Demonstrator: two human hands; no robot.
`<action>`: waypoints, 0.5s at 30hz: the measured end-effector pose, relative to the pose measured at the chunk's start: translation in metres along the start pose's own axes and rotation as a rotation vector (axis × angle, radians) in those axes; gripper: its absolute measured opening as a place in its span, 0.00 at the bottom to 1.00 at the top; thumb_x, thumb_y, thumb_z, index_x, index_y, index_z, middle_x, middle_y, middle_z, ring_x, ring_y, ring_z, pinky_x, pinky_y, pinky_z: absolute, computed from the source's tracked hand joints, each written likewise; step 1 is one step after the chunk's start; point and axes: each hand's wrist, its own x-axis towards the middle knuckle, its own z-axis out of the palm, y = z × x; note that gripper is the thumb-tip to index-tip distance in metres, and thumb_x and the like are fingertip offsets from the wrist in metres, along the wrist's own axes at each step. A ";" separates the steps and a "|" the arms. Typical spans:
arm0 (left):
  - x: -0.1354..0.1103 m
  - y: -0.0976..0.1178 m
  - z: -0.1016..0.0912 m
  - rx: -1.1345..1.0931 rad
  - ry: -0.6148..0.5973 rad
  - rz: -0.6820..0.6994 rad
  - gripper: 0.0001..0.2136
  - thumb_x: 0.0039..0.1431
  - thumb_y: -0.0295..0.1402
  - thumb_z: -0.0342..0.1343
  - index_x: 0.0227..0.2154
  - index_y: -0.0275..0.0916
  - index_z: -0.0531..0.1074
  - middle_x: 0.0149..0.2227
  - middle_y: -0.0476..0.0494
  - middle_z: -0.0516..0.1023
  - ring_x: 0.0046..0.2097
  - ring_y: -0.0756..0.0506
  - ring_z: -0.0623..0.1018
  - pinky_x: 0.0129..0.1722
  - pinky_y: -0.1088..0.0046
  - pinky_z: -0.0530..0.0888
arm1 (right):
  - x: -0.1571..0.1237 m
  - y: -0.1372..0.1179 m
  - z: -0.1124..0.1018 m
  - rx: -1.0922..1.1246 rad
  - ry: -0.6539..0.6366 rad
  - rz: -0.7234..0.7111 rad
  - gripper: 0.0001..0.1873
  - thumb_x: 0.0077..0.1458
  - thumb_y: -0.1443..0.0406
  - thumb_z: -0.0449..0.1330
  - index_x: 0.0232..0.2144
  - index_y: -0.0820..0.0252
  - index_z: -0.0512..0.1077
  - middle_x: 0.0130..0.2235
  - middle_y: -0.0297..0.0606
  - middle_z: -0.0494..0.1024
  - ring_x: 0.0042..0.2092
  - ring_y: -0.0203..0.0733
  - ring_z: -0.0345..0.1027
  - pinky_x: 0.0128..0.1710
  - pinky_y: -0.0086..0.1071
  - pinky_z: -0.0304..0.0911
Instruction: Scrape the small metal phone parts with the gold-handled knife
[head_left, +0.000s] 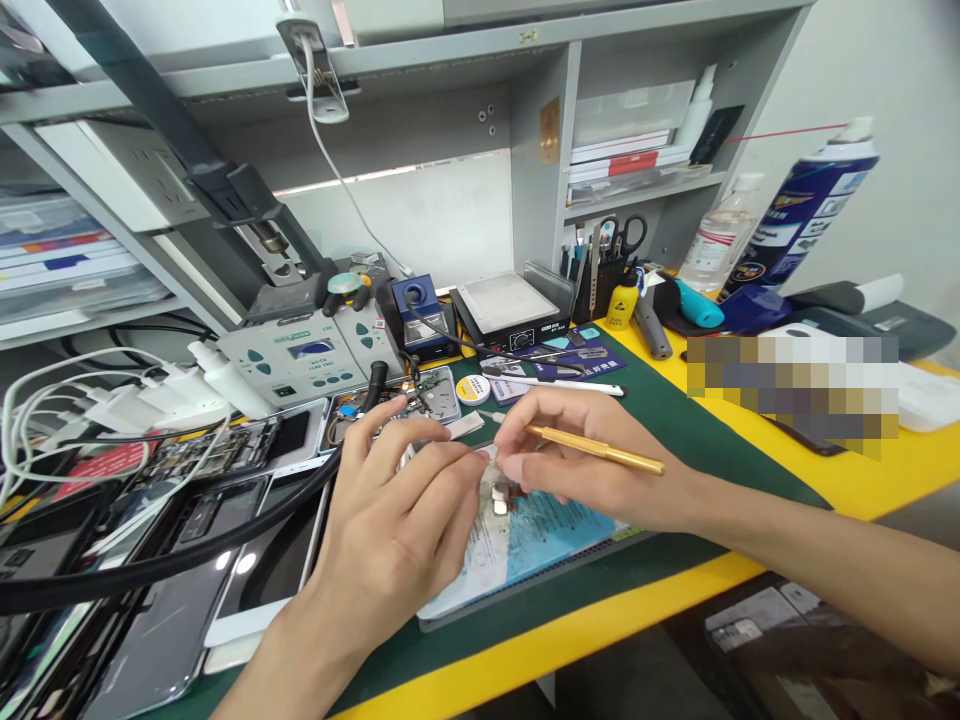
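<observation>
Between the thumb and fingers of my right hand (pixel 600 465) rests a slim gold-handled tool (pixel 600 447), like a craft knife; a pale pointed tip shows beyond the fingers. My left hand (pixel 409 500) has its thumb and index finger pinched close to the right fingertips, and whatever they grip is hidden. Just below the fingertips is a small shiny metal part with copper-coloured bits (pixel 501 497). Under both hands lies a blue-and-white printed pad (pixel 547 545) on the green mat (pixel 637 580).
Phone parts and screens (pixel 262 545) crowd the left, crossed by a thick black hose (pixel 187 560). A rework station (pixel 300 350), a tray of small parts (pixel 439 392) and a hot plate (pixel 514 310) stand behind. A spray can (pixel 802 215) is at the right.
</observation>
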 end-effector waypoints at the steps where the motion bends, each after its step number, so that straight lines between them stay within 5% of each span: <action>1: 0.000 0.000 0.000 0.000 -0.001 0.001 0.08 0.56 0.20 0.63 0.38 0.36 0.75 0.35 0.47 0.83 0.42 0.41 0.77 0.55 0.43 0.71 | 0.000 0.000 0.000 -0.013 -0.008 -0.006 0.04 0.54 0.72 0.64 0.33 0.62 0.72 0.29 0.32 0.76 0.29 0.33 0.68 0.26 0.25 0.63; 11: 0.000 0.001 0.000 -0.003 -0.009 0.003 0.08 0.56 0.21 0.63 0.38 0.37 0.76 0.35 0.49 0.82 0.42 0.41 0.77 0.55 0.44 0.71 | 0.000 0.004 0.001 -0.018 -0.042 -0.025 0.05 0.55 0.72 0.64 0.34 0.61 0.73 0.31 0.33 0.76 0.33 0.36 0.71 0.32 0.29 0.66; 15: 0.001 0.000 0.000 0.002 0.002 0.016 0.09 0.57 0.21 0.63 0.39 0.37 0.76 0.34 0.49 0.82 0.42 0.42 0.77 0.54 0.44 0.71 | 0.001 0.005 0.000 0.018 -0.045 -0.018 0.05 0.56 0.73 0.65 0.34 0.62 0.72 0.29 0.30 0.75 0.28 0.31 0.68 0.25 0.23 0.63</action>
